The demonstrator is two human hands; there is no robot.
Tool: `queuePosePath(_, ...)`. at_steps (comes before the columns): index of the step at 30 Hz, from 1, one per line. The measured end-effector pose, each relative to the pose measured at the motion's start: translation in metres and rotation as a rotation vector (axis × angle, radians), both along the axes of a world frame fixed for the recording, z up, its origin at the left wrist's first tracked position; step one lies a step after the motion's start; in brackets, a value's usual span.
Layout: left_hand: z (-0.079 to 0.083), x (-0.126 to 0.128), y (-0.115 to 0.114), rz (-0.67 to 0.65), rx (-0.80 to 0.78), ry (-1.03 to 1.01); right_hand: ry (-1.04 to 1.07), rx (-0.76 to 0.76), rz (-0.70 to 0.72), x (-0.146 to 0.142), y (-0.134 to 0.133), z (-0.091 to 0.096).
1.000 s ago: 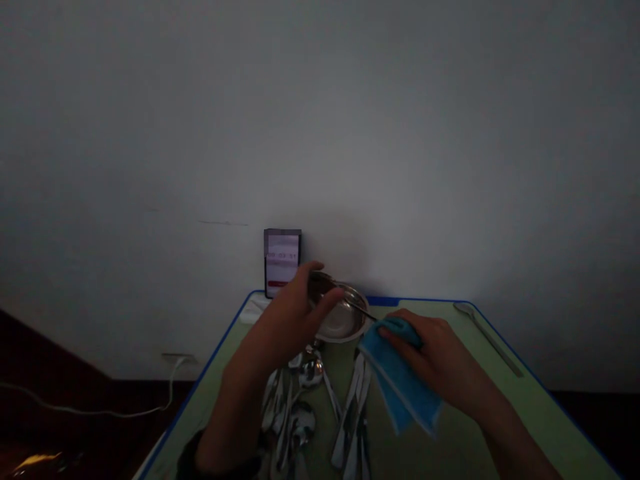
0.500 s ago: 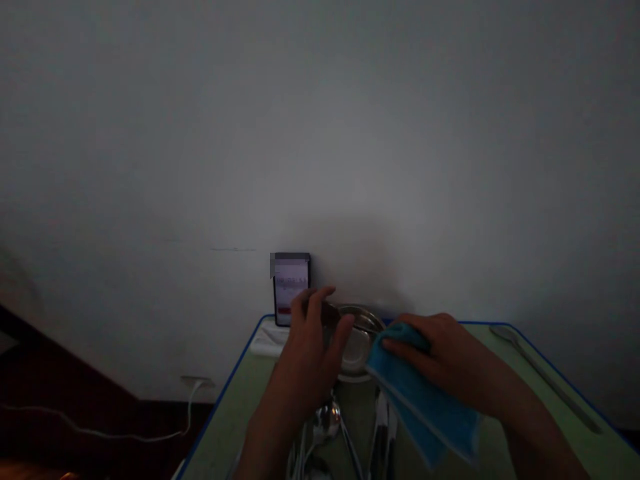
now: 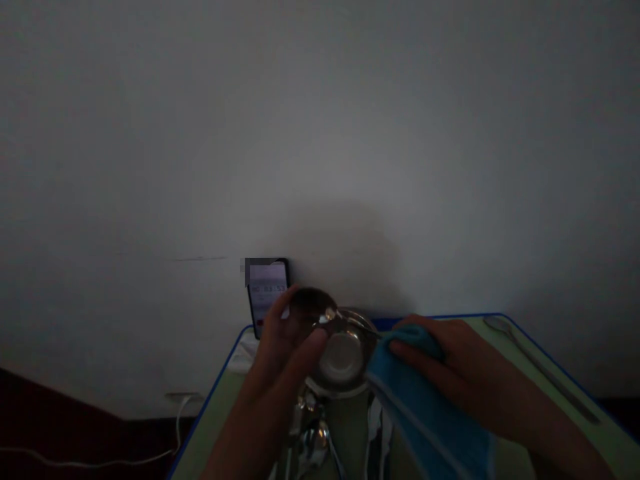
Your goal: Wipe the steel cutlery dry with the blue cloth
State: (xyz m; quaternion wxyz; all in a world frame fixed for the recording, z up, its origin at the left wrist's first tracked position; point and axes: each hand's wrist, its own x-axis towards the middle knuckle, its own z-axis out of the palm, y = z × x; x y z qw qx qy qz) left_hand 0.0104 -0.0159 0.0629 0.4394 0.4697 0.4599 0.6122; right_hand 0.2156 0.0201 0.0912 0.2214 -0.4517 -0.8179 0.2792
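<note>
Pretty dim shot, but here's what I can make out. The left hand (image 3: 285,353) has its grip closed on the bowl end of a spoon (image 3: 327,315), with fingers curled over the top and the thumb underneath. The spoon's handle runs off to the right of that grip, straight into a blue cloth (image 3: 425,420). The right hand (image 3: 465,367) has its grip clamped on the cloth, pinching it around the handle, and the rest of the cloth hangs down below that grip.

A steel bowl (image 3: 345,357) sits right under the spoon, between the two grips, on the green counter (image 3: 225,420). Below the left grip there's a pile of cutlery (image 3: 310,440). Just behind that grip a phone (image 3: 267,293) leans on the wall, screen lit. Well off to the right of the right grip lies a lone spoon (image 3: 500,327).
</note>
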Motion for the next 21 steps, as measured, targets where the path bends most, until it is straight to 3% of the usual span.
queuePosePath(3, -0.003, 0.003, 0.004, -0.074, -0.04, -0.226, 0.094, -0.011, -0.015, -0.008, -0.002, 0.002)
queuePosePath(6, -0.001, 0.008, 0.008, -0.077, -0.108, -0.201, 0.087, -0.01, 0.022, -0.012, -0.002, -0.001)
queuePosePath(11, 0.015, 0.009, 0.009, 0.011, -0.084, -0.272, 0.002, -0.086, 0.147, -0.009, -0.006, -0.002)
queuePosePath(14, 0.022, 0.008, 0.004, 0.088, -0.105, -0.468, -0.051, -0.123, 0.211, -0.008, -0.01, 0.001)
queuePosePath(18, 0.026, 0.006, 0.001, 0.121, -0.154, -0.899, -0.082, -0.111, 0.227, -0.004, -0.009, -0.001)
queuePosePath(21, 0.027, 0.003, 0.002, 0.1, -0.083, -1.075, -0.105, -0.087, 0.202, 0.005, -0.004, -0.004)
